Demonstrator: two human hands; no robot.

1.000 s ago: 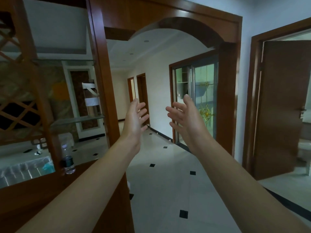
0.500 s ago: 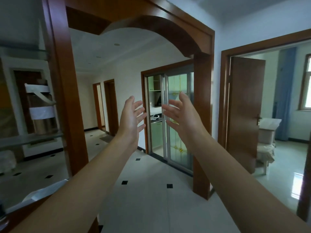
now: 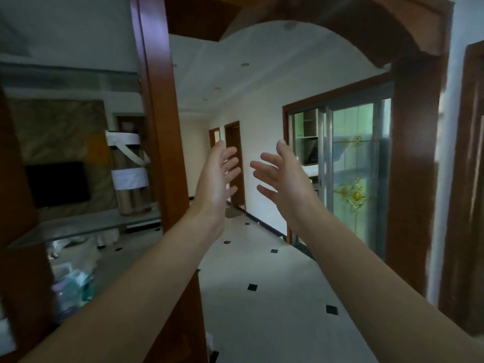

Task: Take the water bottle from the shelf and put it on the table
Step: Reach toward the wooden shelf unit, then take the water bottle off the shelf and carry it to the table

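Note:
Both my hands are raised at chest height in the middle of the view, palms facing each other, fingers spread and holding nothing. My left hand (image 3: 218, 176) is just right of the wooden post (image 3: 161, 132) of the shelf unit. My right hand (image 3: 284, 179) is a short gap to its right. A glass shelf (image 3: 83, 230) of that unit crosses the left side. I cannot make out the water bottle; the lower left of the shelf unit is blurred and partly hidden by my left forearm.
A wooden arch (image 3: 327, 14) spans a tiled hallway (image 3: 262, 297) ahead. A sliding glass door (image 3: 356, 179) stands on the right, a wooden door frame (image 3: 471, 179) at the far right. Behind the shelf are a dark TV (image 3: 56, 183) and wrapped rolls (image 3: 129, 174).
The view swung right, then back left, so the shelf unit's glass shelf fills the left side again. Both hands stayed raised and open, slightly closer together.

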